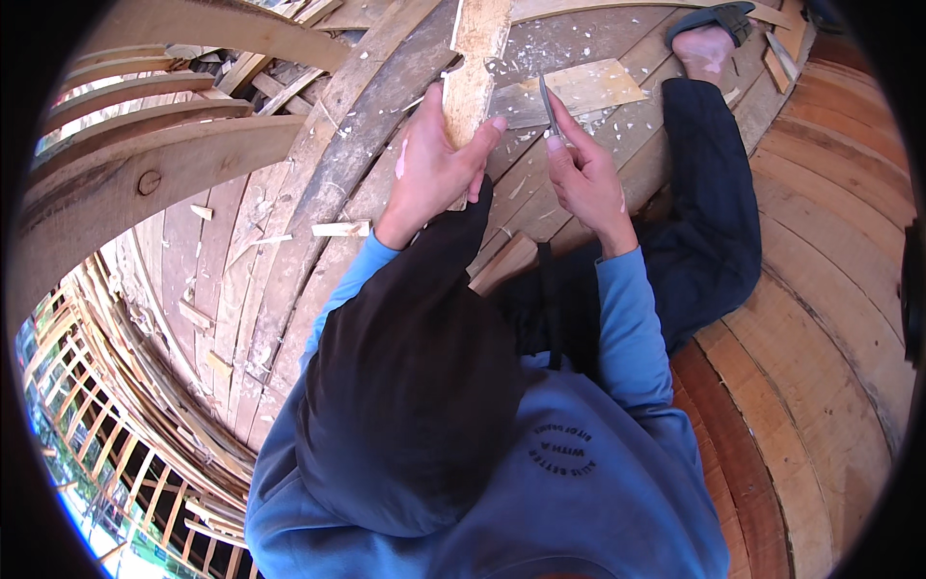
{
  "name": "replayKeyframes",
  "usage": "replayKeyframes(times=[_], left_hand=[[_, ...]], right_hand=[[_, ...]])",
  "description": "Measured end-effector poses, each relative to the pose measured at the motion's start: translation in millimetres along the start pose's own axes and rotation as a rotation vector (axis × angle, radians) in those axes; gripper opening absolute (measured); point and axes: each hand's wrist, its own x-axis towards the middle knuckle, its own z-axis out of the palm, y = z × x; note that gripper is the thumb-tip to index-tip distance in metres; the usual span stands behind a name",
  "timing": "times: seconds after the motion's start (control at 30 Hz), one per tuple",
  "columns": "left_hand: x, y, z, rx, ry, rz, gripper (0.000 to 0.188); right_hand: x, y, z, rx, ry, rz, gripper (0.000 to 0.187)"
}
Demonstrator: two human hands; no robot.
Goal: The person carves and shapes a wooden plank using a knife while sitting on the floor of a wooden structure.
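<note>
My left hand (pixel 434 159) is closed round the lower part of a narrow pale wooden board (pixel 470 92), with the thumb lying across its face. The board points away from me and has a rough notch cut in from its edges partway along. To the right of it, my right hand (pixel 588 183) grips a knife (pixel 549 104), its thin grey blade pointing up and away. The blade is apart from the board; the handle is mostly hidden in my fingers. Behind the knife a flat, loose piece of wood (pixel 579 92) lies on the planks.
Wood shavings and offcuts (pixel 340 230) litter the plank floor (pixel 289 222). Curved wooden ribs (pixel 145 174) rise at the left, above stacked thin strips (pixel 154 347). A planked wall (pixel 820 222) curves up at the right. My bent leg (pixel 714 193) and sandalled foot (pixel 704 43) extend at the right.
</note>
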Motion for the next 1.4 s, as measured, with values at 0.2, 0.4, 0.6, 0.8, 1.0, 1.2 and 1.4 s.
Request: replayKeyframes(times=[0.2,0.4,0.6,0.8,1.0,1.2,1.4], left_hand=[[0,-5,0,-0.133,-0.038,0.02,0.046],[-4,0,2,-0.137,-0.064,0.064,0.048],[-3,-17,-4,-0.142,-0.095,0.118,0.05],[2,-23,-2,0.007,0.053,0.243,0.041],[1,-15,-4,0.174,0.142,0.334,0.033],[1,-17,-7,0.164,0.161,0.319,0.031],[0,-23,-11,0.151,0.125,0.27,0.034]], right_hand=[[-8,-17,-12,-0.219,-0.006,-0.334,0.046],[-12,-49,-17,-0.407,-0.08,-0.443,0.043],[-22,-81,-16,-0.559,-0.08,-0.394,0.046],[-29,-82,-2,-0.576,-0.009,-0.475,0.049],[-39,-94,10,-0.633,-0.001,-0.352,0.056],[-38,-86,13,-0.667,0.031,-0.454,0.066],[-39,-84,19,-0.737,0.07,-0.421,0.065]])
